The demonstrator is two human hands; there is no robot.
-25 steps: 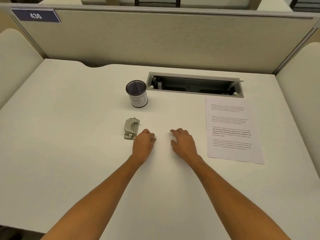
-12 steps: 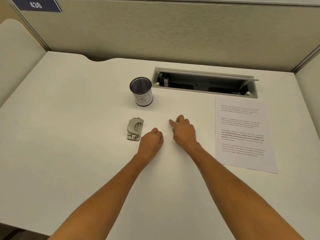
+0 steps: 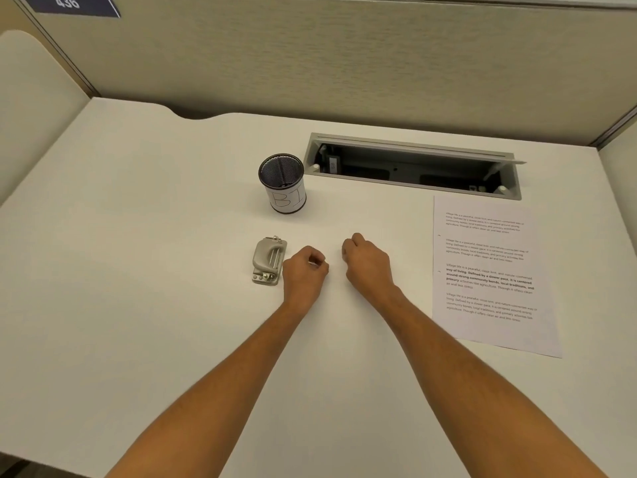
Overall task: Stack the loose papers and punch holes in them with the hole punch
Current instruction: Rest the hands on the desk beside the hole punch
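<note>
A small grey metal hole punch [image 3: 268, 260] lies on the white desk [image 3: 138, 270], just left of my left hand [image 3: 305, 276]. That hand rests on the desk with its fingers curled into a loose fist, holding nothing. My right hand [image 3: 367, 265] rests beside it, also curled shut and empty. White printed paper [image 3: 489, 274] lies flat at the right of the desk, a hand's width from my right hand. Whether it is one sheet or more I cannot tell.
A black mesh pen cup [image 3: 283, 182] with a white label stands behind the punch. An open cable tray [image 3: 413, 167] is sunk into the desk at the back right. Beige partition walls [image 3: 344, 63] close off the back and sides.
Both hands have curled from loosely spread fingers into fists. The camera has tilted down and closer, so the desk items sit lower and larger in view.
</note>
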